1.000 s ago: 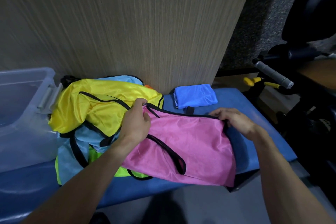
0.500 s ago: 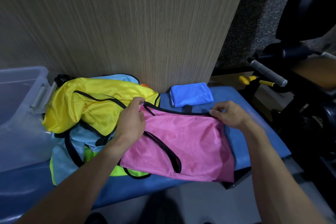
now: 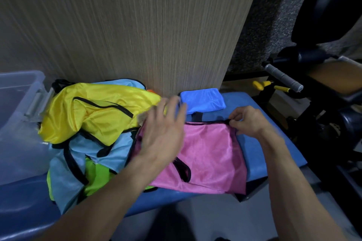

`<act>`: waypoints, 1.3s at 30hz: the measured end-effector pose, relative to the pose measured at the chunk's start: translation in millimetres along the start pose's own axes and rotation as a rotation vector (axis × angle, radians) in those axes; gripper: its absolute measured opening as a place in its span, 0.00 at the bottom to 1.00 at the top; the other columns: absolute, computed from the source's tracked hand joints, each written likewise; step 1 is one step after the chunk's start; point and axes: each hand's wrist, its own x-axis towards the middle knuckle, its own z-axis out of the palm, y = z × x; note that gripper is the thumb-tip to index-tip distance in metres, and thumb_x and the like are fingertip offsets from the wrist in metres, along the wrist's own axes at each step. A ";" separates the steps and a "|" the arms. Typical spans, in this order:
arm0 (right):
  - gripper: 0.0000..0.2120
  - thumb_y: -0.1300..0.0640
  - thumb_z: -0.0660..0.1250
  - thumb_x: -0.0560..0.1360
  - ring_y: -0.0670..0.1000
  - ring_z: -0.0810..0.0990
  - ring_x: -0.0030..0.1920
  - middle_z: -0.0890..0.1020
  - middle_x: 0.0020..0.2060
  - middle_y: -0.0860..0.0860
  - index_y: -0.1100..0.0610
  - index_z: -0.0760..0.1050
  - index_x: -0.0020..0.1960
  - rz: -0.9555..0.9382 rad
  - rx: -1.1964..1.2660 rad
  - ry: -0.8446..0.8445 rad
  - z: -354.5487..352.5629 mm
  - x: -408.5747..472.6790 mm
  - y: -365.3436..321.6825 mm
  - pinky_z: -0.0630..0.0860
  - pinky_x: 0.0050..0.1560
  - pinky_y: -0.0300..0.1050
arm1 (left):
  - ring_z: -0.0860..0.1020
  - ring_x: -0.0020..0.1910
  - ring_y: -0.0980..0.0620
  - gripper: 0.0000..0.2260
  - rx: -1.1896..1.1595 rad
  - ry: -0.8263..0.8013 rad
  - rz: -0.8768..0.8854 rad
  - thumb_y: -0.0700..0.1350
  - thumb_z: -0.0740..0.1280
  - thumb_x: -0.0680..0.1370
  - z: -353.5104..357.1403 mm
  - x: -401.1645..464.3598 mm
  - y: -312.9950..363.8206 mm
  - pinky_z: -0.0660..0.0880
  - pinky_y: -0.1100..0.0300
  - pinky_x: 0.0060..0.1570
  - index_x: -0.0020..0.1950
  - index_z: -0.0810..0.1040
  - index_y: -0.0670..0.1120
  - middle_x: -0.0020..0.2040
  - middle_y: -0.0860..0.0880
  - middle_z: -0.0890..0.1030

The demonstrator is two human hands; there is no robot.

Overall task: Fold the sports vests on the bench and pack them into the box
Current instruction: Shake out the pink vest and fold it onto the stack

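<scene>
The pink vest's left corner has been let go since half a second ago: the left hand, which was pinching the black trim there, is now lifted over the cloth, blurred by motion, with its fingers spread and nothing held. On the other side, the grip is kept. The right hand is seen with its fingers curled in a pinch on the black-trimmed top edge of the pink vest at its right corner.

The pink vest is laid flat across the blue desk, front edge hanging slightly over the near side, a black armhole loop showing near its middle. It appears to have been doubled over once, though further folds are judged to be needed before it is box-sized.

Just to the left, a loose heap is found: a yellow vest on top, a light blue vest beneath it and a lime green vest at the bottom, all unfolded. A small blue folded bundle is seen against the wooden panel, behind the pink vest.

The clear box is stood at the far left, touching the heap; what can be seen of its interior shows nothing packed. Most of the task is judged to be left.
</scene>
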 end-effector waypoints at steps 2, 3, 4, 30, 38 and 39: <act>0.05 0.64 0.71 0.73 0.51 0.86 0.35 0.86 0.38 0.52 0.57 0.82 0.45 -0.001 -0.019 0.015 3.6 0.2 -3.6 0.79 0.35 0.34 | 0.63 0.76 0.42 0.24 -0.234 -0.198 0.248 0.53 0.61 0.81 13.4 -11.0 28.7 0.66 0.41 0.72 0.77 0.68 0.50 0.79 0.46 0.64; 0.05 0.65 0.71 0.72 0.52 0.86 0.39 0.86 0.38 0.53 0.57 0.83 0.45 -0.012 -0.037 0.023 5.2 1.4 -5.2 0.78 0.37 0.35 | 0.56 0.80 0.43 0.26 -0.261 -0.349 0.341 0.59 0.56 0.83 22.4 -19.0 37.3 0.57 0.41 0.77 0.80 0.62 0.54 0.83 0.48 0.56; 0.06 0.65 0.72 0.71 0.53 0.86 0.42 0.86 0.39 0.53 0.56 0.83 0.45 -0.029 -0.064 0.034 6.7 3.2 -6.5 0.76 0.41 0.35 | 0.47 0.82 0.44 0.28 -0.247 -0.464 0.397 0.63 0.52 0.83 31.4 -26.0 40.1 0.47 0.40 0.79 0.82 0.56 0.57 0.84 0.50 0.48; 0.16 0.52 0.73 0.74 0.51 0.76 0.37 0.79 0.39 0.55 0.63 0.81 0.56 0.415 0.181 -0.189 -0.6 13.9 -26.6 0.76 0.33 0.41 | 0.27 0.78 0.53 0.29 -0.328 -0.707 0.369 0.68 0.47 0.83 56.7 -36.4 31.1 0.30 0.42 0.76 0.82 0.42 0.64 0.82 0.57 0.34; 0.12 0.48 0.73 0.69 0.55 0.80 0.36 0.82 0.35 0.55 0.56 0.79 0.36 0.266 -0.032 0.064 7.9 17.7 -26.4 0.74 0.33 0.45 | 0.27 0.78 0.52 0.29 -0.327 -0.706 0.365 0.67 0.48 0.83 56.4 -35.8 31.7 0.30 0.42 0.76 0.82 0.43 0.64 0.82 0.57 0.34; 0.11 0.47 0.71 0.68 0.57 0.81 0.39 0.83 0.37 0.55 0.55 0.78 0.35 0.236 -0.042 0.134 8.8 19.2 -24.2 0.75 0.35 0.46 | 0.27 0.78 0.52 0.29 -0.329 -0.708 0.364 0.67 0.48 0.83 55.9 -35.6 31.6 0.30 0.42 0.76 0.82 0.43 0.64 0.82 0.57 0.34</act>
